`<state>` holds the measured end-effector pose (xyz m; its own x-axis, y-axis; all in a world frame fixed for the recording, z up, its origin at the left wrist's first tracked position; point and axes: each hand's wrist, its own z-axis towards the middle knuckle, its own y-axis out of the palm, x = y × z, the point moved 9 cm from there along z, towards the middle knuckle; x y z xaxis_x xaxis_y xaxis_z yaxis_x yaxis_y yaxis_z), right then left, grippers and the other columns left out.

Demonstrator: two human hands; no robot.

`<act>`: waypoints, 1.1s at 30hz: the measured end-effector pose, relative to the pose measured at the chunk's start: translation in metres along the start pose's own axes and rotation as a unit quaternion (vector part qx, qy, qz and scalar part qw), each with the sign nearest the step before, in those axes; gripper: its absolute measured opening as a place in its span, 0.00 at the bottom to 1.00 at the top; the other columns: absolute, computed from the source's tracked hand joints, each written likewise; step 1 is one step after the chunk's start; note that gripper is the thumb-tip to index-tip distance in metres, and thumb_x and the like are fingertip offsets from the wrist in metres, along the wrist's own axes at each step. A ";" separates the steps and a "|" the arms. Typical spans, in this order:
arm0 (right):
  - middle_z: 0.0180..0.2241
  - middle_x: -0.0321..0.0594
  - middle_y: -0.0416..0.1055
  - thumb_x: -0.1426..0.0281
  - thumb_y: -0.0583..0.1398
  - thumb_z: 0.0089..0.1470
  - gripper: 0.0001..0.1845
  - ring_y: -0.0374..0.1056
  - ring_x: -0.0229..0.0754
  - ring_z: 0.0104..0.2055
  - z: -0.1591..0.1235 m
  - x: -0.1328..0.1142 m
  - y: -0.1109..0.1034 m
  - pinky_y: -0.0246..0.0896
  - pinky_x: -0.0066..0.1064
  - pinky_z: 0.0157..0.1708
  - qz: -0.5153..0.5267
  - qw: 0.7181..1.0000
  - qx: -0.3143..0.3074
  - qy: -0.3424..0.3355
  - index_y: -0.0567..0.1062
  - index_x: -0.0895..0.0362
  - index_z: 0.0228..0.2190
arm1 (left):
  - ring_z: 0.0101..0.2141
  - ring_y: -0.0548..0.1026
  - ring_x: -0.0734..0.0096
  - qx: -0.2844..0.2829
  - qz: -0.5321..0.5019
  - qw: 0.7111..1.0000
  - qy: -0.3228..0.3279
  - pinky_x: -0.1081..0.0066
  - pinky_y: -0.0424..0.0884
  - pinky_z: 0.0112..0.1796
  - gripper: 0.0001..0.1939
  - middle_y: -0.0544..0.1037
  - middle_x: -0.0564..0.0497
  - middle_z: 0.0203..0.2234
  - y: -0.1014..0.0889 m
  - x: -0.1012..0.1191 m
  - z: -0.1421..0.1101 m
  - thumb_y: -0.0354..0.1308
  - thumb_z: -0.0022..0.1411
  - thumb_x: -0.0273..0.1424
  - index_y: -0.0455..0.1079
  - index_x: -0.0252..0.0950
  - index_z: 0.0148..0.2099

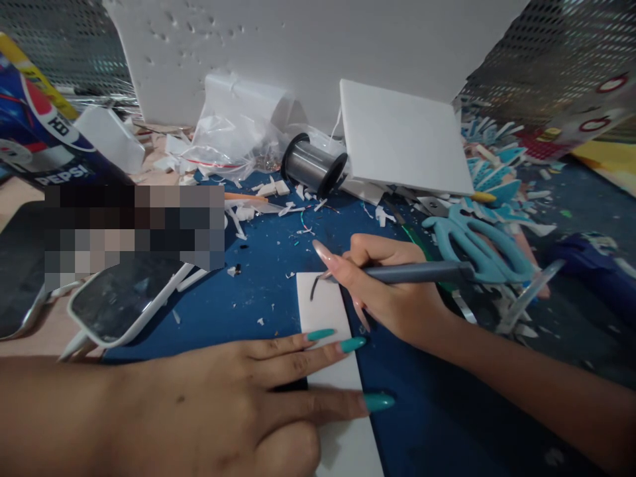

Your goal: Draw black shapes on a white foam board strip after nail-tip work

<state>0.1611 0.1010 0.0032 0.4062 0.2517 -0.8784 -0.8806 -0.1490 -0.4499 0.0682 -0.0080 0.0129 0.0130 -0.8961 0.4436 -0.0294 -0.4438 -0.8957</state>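
My left hand (pixel 278 391) lies with its fingers stretched over a white foam-like strip (pixel 335 364). Its long teal nails reach to the strip's right edge and past it. My right hand (pixel 392 285) is closed around a grey pen (pixel 422 272), whose barrel points off to the right. The pen's tip is near the strip's far end, close to a short dark curved line (pixel 314 289) on the white surface. Part of the strip is hidden beneath my left hand.
Light-blue scissors (pixel 481 245) lie beyond my right hand. Farther back are a wire spool (pixel 314 164), a white board (pixel 405 139) and plastic bags (pixel 233 132). Phones (pixel 124 298) and a Pepsi package (pixel 54 132) are at left. White scraps litter the blue mat (pixel 209 318).
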 end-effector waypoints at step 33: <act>0.15 0.27 0.53 0.75 0.61 0.53 0.23 0.50 0.27 0.16 -0.003 -0.017 0.026 0.45 0.22 0.14 0.038 0.982 -0.168 -0.080 0.54 0.56 0.15 | 0.63 0.54 0.50 0.010 0.025 1.000 0.008 0.58 0.62 0.59 0.12 0.58 0.49 0.63 0.002 0.003 -0.004 0.55 0.62 0.38 0.72 0.35 0.41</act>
<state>0.1320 0.0895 0.0058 0.2748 0.3704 -0.8873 -0.7664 -0.4729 -0.4347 0.0645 -0.0110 0.0128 -0.0036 -0.9173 0.3981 -0.0106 -0.3980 -0.9173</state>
